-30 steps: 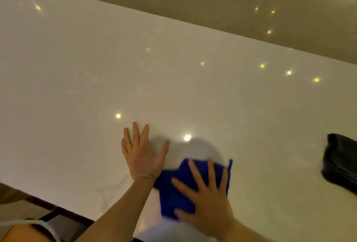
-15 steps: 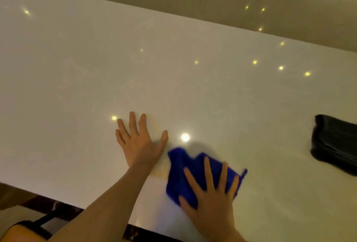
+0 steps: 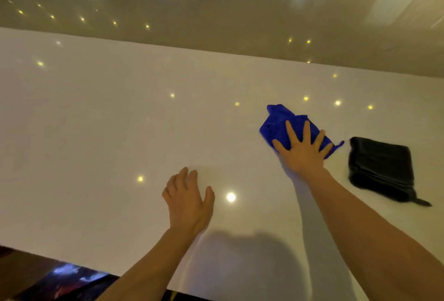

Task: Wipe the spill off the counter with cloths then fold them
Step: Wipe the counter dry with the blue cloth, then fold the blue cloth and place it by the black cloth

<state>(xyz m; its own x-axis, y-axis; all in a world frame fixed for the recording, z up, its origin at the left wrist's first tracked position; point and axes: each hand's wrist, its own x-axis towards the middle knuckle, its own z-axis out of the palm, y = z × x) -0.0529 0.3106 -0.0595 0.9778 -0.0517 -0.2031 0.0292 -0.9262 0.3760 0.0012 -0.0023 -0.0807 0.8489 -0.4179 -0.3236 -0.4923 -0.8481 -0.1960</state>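
A crumpled blue cloth [image 3: 280, 124] lies on the glossy white counter [image 3: 96, 132], right of centre. My right hand [image 3: 302, 149] presses flat on its near part with fingers spread. My left hand [image 3: 188, 201] hovers or rests on the counter nearer to me, fingers slightly curled, holding nothing. A folded black cloth [image 3: 382, 168] lies to the right of the blue one, apart from it. I cannot make out any spill on the shiny surface.
The counter's far edge [image 3: 216, 52] runs across the upper view, with a glossy floor beyond. Its near edge [image 3: 72, 262] is at the lower left. Ceiling lights reflect as bright dots over the surface.
My right hand has pushed the blue cloth away from me and to the right, close to the black cloth. My left hand stayed near the front, its fingers now slightly curled.
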